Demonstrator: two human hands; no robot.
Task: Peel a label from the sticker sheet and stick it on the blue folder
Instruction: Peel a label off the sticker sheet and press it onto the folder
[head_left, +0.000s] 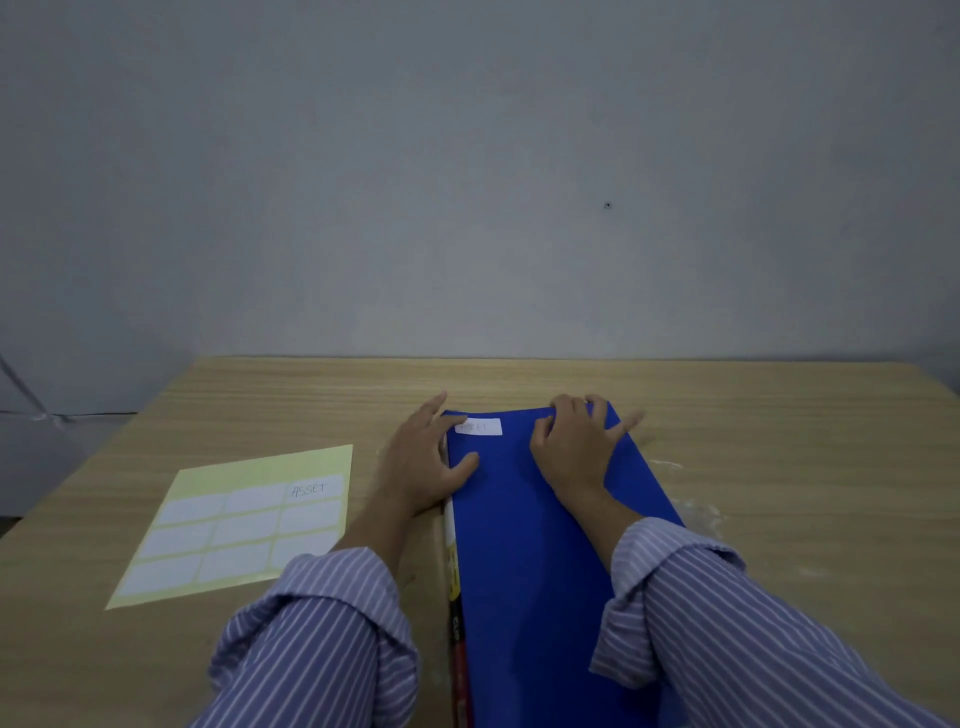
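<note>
Wood-grain bench (519, 379): with both hands flat and empty — left hand (423, 467), right hand (576, 447) — on the blue folder (530, 545), rub the apparently seated label (479, 427) outward from its centre.

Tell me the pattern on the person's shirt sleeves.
Thin white stripes on light purple-blue sleeves, seen in the head view.

Dim flat light, soft focus, wide-angle bowing
</note>
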